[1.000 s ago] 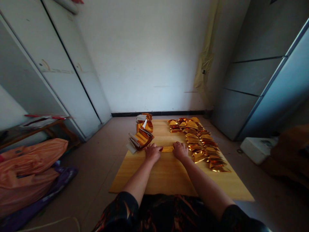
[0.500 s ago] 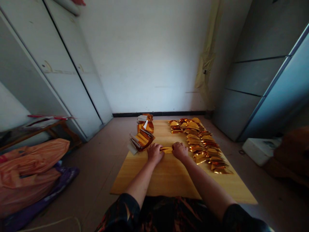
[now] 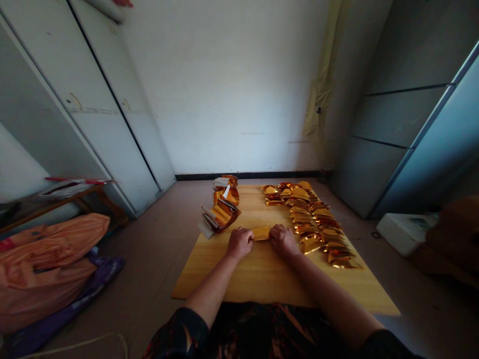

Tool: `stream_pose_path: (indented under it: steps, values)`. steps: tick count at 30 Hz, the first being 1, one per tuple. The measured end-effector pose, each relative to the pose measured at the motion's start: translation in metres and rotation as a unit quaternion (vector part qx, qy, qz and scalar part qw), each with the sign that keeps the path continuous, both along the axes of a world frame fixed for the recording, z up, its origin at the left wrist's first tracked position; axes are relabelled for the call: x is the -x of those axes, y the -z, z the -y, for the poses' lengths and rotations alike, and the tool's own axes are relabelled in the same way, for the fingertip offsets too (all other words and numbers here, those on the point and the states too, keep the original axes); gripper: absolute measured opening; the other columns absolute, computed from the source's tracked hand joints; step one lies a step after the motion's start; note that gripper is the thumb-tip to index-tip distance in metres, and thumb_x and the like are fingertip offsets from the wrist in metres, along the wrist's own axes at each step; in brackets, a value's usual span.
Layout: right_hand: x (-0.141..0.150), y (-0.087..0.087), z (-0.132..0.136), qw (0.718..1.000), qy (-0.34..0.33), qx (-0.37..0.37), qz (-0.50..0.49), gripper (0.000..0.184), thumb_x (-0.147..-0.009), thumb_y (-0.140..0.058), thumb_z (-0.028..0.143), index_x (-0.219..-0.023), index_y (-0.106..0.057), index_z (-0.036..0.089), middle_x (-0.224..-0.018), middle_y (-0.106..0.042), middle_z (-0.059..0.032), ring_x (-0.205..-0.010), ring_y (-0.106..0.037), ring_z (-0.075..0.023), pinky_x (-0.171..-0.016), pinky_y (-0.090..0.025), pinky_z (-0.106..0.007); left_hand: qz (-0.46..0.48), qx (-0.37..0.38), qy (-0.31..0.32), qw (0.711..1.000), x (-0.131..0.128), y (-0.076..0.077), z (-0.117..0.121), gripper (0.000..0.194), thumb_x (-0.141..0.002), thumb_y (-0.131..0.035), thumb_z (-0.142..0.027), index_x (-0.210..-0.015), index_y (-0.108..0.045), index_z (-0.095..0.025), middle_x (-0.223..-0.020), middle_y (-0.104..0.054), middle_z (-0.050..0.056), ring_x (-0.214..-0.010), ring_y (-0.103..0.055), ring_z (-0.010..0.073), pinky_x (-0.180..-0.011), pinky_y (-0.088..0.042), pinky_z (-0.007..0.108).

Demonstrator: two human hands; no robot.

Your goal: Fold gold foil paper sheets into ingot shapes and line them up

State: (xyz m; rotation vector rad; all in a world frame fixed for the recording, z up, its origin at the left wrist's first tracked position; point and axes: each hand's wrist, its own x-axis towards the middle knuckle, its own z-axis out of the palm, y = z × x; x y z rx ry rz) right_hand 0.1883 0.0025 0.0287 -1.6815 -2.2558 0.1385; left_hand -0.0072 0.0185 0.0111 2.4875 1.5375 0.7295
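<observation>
Well, from the head view, the one view I have, the foil (image 3: 261,233) lies crosswise over the middle of the desk (image 3: 254,274), between my two hands. My left hand (image 3: 240,242) is closed on its left end and my right hand (image 3: 283,239) on its right end. Both grips are curled in tight, with only a short golden band showing between them. My fingertips are hidden, so I can't tell which fingers do the pinching, nor whether the band touches the wood or sits a little above it.

To work this well, I'd say both ends want the same pressure, since a harder pull on one side would likely skew the band. Foil this thin probably takes a crease at the slightest press, so I'd set the edges level first and press afterwards, thumbs working outward from the middle. The wood looks like a good flat backing for that. Too much stretch between the grips could tear it, I'd judge; too little might let it buckle.

Room matters too. The loose sheets (image 3: 224,213) stand bunched at the far left, just beyond my left hand, and the folded pieces (image 3: 300,196) run in rows down the right, near my right knuckles. I'd move my elbows little, so that neither lot gets brushed.
</observation>
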Motion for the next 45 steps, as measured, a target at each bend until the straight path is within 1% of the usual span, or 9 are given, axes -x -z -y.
stream_pose_path:
  steps: [7,12,18,24,29,36,39,41,45]
  values:
    - [-0.009,0.001,-0.004,0.998,-0.032,0.036,-0.038,0.021,-0.083,-0.050,0.020,-0.090,-0.070,0.022,-0.099,-0.065,-0.0048,-0.096,-0.053,-0.0178,-0.082,-0.035,-0.027,0.021,-0.003,0.042,0.999,0.009,0.004,-0.002,0.011,-0.074,-0.058,-0.015,-0.072,-0.068,-0.021,-0.091,-0.071,0.003,-0.089,-0.061,0.0178,-0.084,-0.043,0.031]
    - [-0.013,0.005,-0.011,0.997,-0.017,0.043,-0.057,0.021,-0.086,-0.051,0.028,-0.088,-0.071,0.021,-0.097,-0.065,-0.0036,-0.092,-0.055,-0.0157,-0.080,-0.037,-0.024,0.032,-0.005,0.052,0.998,0.013,0.008,-0.002,0.014,-0.080,-0.055,-0.017,-0.074,-0.068,-0.020,-0.095,-0.071,0.003,-0.090,-0.062,0.0158,-0.085,-0.044,0.027]
    - [-0.006,0.000,-0.014,0.997,0.040,0.067,-0.029,0.025,-0.087,-0.050,0.034,-0.086,-0.070,0.020,-0.096,-0.066,-0.0045,-0.087,-0.057,-0.0144,-0.074,-0.038,-0.022,-0.026,-0.016,-0.001,1.000,0.010,0.004,-0.003,0.019,-0.085,-0.050,-0.021,-0.072,-0.064,-0.018,-0.083,-0.065,0.005,-0.087,-0.056,0.0165,-0.079,-0.042,0.026]
    - [0.002,-0.001,-0.020,0.993,0.097,0.073,0.013,0.025,-0.086,-0.051,0.038,-0.087,-0.069,0.020,-0.098,-0.067,-0.0060,-0.089,-0.059,-0.0168,-0.069,-0.037,-0.023,-0.065,0.007,-0.057,0.996,0.005,0.002,-0.003,0.018,-0.085,-0.051,-0.024,-0.072,-0.062,-0.019,-0.083,-0.062,0.005,-0.087,-0.054,0.0173,-0.076,-0.040,0.027]
    - [0.007,-0.006,-0.022,0.989,0.113,0.095,0.028,0.023,-0.083,-0.051,0.033,-0.090,-0.069,0.022,-0.101,-0.067,-0.0063,-0.091,-0.060,-0.0184,-0.071,-0.038,-0.025,-0.077,0.037,-0.080,0.993,0.003,-0.003,-0.004,0.018,-0.084,-0.053,-0.028,-0.073,-0.063,-0.019,-0.084,-0.063,0.005,-0.085,-0.055,0.0176,-0.074,-0.038,0.028]
    - [0.011,-0.008,-0.023,0.988,0.116,0.098,0.042,0.022,-0.081,-0.052,0.031,-0.091,-0.069,0.021,-0.101,-0.066,-0.0075,-0.092,-0.059,-0.0198,-0.069,-0.039,-0.025,-0.083,0.041,-0.103,0.990,0.000,-0.005,-0.004,0.017,-0.082,-0.055,-0.029,-0.071,-0.063,-0.018,-0.082,-0.065,0.005,-0.083,-0.057,0.0179,-0.072,-0.037,0.028]
    - [0.009,-0.006,-0.022,0.988,0.114,0.100,0.015,0.023,-0.082,-0.052,0.032,-0.094,-0.069,0.022,-0.101,-0.066,-0.0062,-0.089,-0.060,-0.0180,-0.067,-0.039,-0.024,-0.057,0.032,-0.087,0.994,0.003,-0.002,-0.003,0.016,-0.082,-0.056,-0.029,-0.073,-0.064,-0.019,-0.082,-0.064,0.005,-0.084,-0.056,0.0175,-0.073,-0.038,0.028]
    - [0.005,-0.004,-0.021,0.990,0.100,0.098,-0.011,0.021,-0.082,-0.052,0.028,-0.094,-0.069,0.023,-0.100,-0.066,-0.0046,-0.088,-0.060,-0.0163,-0.068,-0.039,-0.022,-0.039,0.014,-0.057,0.998,0.005,0.000,-0.002,0.011,-0.080,-0.058,-0.026,-0.076,-0.066,-0.020,-0.084,-0.064,0.005,-0.087,-0.056,0.0177,-0.077,-0.038,0.029]
    - [-0.001,0.003,-0.015,0.998,0.026,0.051,-0.028,0.024,-0.079,-0.050,0.014,-0.089,-0.070,0.022,-0.096,-0.066,-0.0037,-0.093,-0.057,-0.0157,-0.077,-0.039,-0.022,-0.017,-0.021,0.006,1.000,0.010,0.004,0.002,0.010,-0.075,-0.060,-0.017,-0.076,-0.069,-0.021,-0.087,-0.063,0.005,-0.090,-0.054,0.0185,-0.082,-0.040,0.030]
